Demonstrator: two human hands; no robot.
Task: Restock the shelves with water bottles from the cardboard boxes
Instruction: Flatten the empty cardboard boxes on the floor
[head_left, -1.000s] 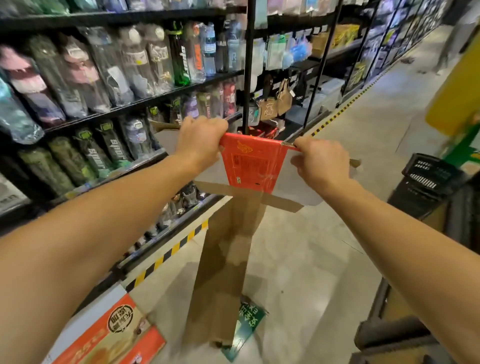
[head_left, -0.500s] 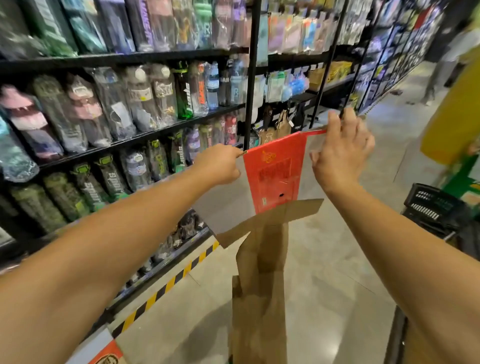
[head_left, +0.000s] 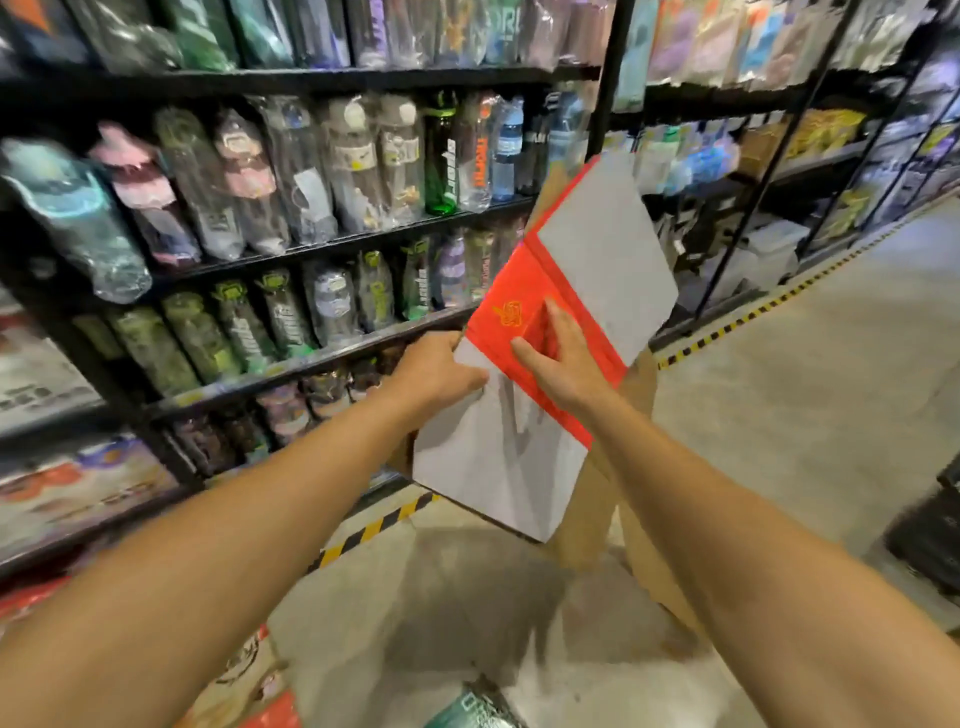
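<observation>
Both hands are up on a flattened cardboard box (head_left: 571, 291), grey-white with a red band across it, held out at chest height and tilted so its upper corner points at the shelves (head_left: 332, 241). The left hand (head_left: 441, 371) grips the box's left edge, fingers curled round behind it, thumb on the front face. The right hand (head_left: 563, 358) lies on the red band with fingers spread fairly straight, pressing flat against the panel. Brown flaps (head_left: 597, 499) of the same box hang down below the lower edge, toward the grey floor (head_left: 779, 415). The upper corner of the box sits close in front of a black shelf upright (head_left: 613, 78), overlapping it in view; I cannot tell whether they touch. To the left, water bottles (head_left: 441, 156) in plastic wrap stand packed shoulder to shoulder on the shelf tiers, leaning. A yellow-and-black striped line (head_left: 374, 530) marks the floor along the shelf base. Open aisle runs off to the right. Low at the bottom edge, a printed red carton (head_left: 260, 696) and a green packet (head_left: 467, 712) lie on the floor.
</observation>
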